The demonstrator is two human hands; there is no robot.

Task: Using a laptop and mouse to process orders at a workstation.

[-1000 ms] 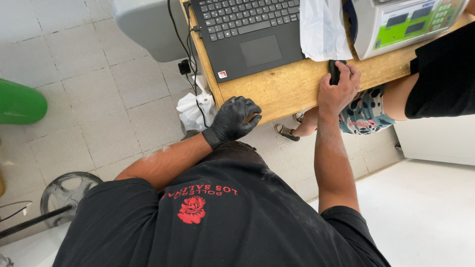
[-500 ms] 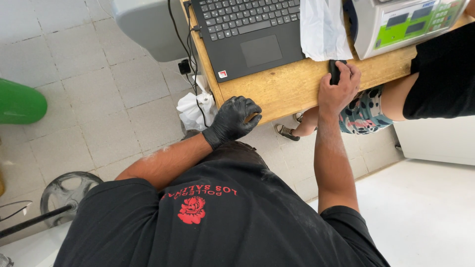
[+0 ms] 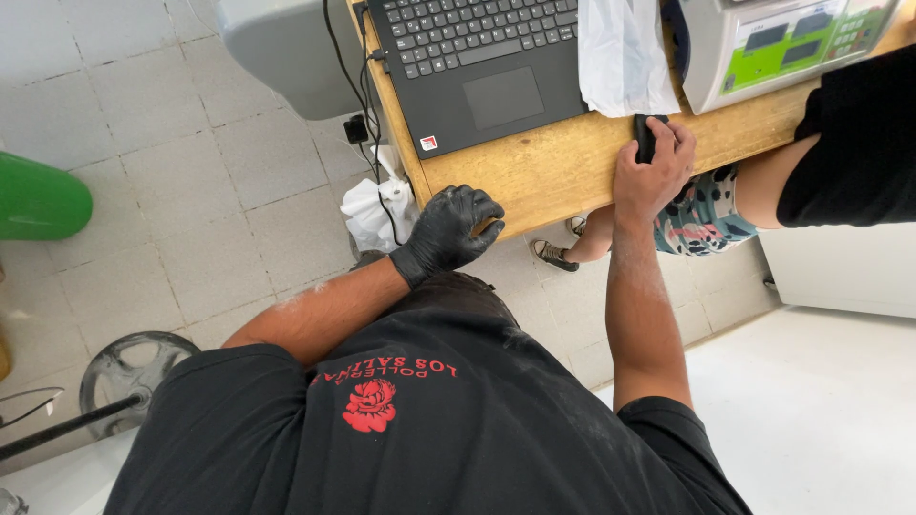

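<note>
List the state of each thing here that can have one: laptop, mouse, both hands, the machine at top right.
laptop: lid open, screen out of view
mouse: on the table, under the right hand
left hand: black-gloved, curled over the table edge
machine: display panel lit green

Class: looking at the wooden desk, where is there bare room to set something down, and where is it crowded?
Bare wood: the front strip of the desk between laptop, gloved left hand and right hand on the mouse. Crowded: behind, around white bag and machine.
</note>
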